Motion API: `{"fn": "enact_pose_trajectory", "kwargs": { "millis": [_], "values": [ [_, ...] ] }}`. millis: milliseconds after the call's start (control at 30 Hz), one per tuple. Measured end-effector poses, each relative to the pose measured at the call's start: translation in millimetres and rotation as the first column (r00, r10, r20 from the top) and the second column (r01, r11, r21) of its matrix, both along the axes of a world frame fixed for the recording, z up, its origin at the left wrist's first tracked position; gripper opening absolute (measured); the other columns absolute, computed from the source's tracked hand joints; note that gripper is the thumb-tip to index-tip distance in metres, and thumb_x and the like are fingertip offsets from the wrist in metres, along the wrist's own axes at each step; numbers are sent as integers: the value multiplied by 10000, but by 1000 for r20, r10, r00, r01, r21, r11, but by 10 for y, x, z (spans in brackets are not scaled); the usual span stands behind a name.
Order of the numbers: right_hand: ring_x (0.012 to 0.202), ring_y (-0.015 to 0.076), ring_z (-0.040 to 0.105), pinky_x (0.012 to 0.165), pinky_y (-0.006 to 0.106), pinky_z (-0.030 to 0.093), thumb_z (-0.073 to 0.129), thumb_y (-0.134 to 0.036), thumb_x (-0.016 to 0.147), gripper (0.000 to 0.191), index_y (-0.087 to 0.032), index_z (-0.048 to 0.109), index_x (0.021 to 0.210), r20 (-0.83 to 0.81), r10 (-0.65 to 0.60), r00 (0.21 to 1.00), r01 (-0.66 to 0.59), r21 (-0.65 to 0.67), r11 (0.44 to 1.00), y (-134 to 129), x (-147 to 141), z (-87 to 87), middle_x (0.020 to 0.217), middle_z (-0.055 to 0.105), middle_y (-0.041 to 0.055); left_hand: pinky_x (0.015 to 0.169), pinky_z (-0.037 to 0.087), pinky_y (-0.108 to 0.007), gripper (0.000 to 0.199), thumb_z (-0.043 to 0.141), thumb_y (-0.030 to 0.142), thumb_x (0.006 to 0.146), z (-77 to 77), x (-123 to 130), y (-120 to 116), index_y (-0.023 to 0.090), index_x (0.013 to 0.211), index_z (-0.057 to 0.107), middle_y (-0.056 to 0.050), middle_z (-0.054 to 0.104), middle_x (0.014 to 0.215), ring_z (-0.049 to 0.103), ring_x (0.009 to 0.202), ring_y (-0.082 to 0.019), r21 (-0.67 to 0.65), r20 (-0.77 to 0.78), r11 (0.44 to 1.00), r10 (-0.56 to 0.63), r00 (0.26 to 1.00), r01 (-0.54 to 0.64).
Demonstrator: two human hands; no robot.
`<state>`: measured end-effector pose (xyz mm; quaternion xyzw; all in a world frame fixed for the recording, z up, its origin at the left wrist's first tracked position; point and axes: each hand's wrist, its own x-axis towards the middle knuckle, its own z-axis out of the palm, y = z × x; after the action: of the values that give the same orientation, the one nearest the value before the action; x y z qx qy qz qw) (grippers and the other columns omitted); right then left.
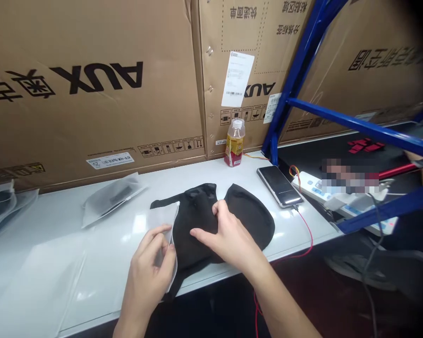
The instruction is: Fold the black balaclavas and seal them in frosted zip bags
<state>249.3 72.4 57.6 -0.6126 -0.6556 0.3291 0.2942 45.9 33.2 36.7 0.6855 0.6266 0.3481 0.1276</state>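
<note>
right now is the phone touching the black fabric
No, the phone lies to the right of the black fabric, with white table showing between them.

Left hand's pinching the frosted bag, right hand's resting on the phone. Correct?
No. The head view shows the right hand pressing on the black fabric piece, not on the phone. The left hand does pinch the frosted plastic bag.
</note>
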Motion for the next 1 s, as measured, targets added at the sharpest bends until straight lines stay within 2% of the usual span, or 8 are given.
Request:
{"fn": "enact_pose_trajectory", "kwargs": {
  "millis": [167, 333, 400, 467, 600, 700, 800, 1000],
  "values": [
    [1038, 269, 752, 885, 410, 604, 736, -283, 852, 552, -306, 458, 1328, -435, 10, 900, -3, 17, 1000, 58, 43, -9, 1152, 745, 40, 692, 541, -257, 295, 509, 290, 981, -24, -27, -23, 237, 692, 478, -99, 697, 1227, 674, 1216, -260, -17, 14, 1000, 5, 1000, -5],
    [1177, 298, 734, 990, 462, 615, 765, -368, 854, 570, -264, 493, 1344, -841, -135, 524, 14, -150, 989, 120, 233, -130, 1321, 727, 105, 677, 549, -255, 286, 524, 319, 987, -18, 45, -47, 237, 713, 505, -96, 687, 1262, 682, 1171, -261, -57, 81, 998, 14, 997, -9],
    [1235, 308, 709, 1050, 477, 587, 750, -388, 867, 549, -240, 512, 1339, -873, -168, 459, -27, -203, 979, 86, 187, -204, 1385, 698, 130, 676, 560, -249, 293, 531, 346, 988, -20, 102, -41, 237, 717, 514, -99, 686, 1258, 671, 1190, -267, -61, 142, 998, 24, 990, -16],
    [1229, 304, 712, 1064, 473, 580, 761, -375, 852, 534, -230, 526, 1310, -841, -179, 510, -20, -220, 975, 16, 91, -283, 1362, 708, 132, 745, 588, -271, 285, 523, 359, 996, -24, 149, -30, 238, 738, 530, -93, 687, 1260, 670, 1186, -261, -57, 194, 998, 49, 980, -38],
    [1192, 284, 716, 1055, 473, 574, 750, -322, 844, 575, -266, 481, 1349, -598, -179, 781, 136, -116, 984, -149, -25, -354, 1297, 721, 98, 982, 578, -390, 310, 467, 357, 1036, -46, 157, -24, 244, 750, 505, -83, 685, 1293, 654, 1233, -264, -34, 237, 993, 115, 965, -110],
    [1260, 309, 676, 1055, 500, 558, 715, -309, 869, 654, -285, 422, 1453, -440, -144, 887, 138, -45, 989, -205, 7, -310, 1290, 713, 104, 1041, 552, -445, 323, 466, 388, 1048, -58, 141, -46, 248, 761, 509, -88, 677, 1319, 618, 1305, -286, -21, 258, 991, 137, 956, -136],
    [1323, 309, 632, 1089, 503, 530, 717, -313, 876, 693, -284, 400, 1492, -482, -91, 872, 76, -51, 996, -158, 24, -271, 1342, 687, 116, 1054, 538, -446, 352, 488, 418, 1035, -28, 160, -80, 244, 730, 511, -84, 678, 1321, 611, 1326, -296, -30, 263, 998, 67, 963, -61],
    [1227, 272, 695, 1073, 464, 558, 734, -377, 889, 694, -254, 371, 1467, -710, -235, 664, 143, -188, 972, -53, -172, -351, 1380, 659, 125, 1067, 525, -429, 381, 476, 479, 1037, 115, 123, -112, 239, 755, 565, -92, 606, 1459, 564, 1386, -307, -128, 249, 988, -54, 967, 88]
  ]
}}
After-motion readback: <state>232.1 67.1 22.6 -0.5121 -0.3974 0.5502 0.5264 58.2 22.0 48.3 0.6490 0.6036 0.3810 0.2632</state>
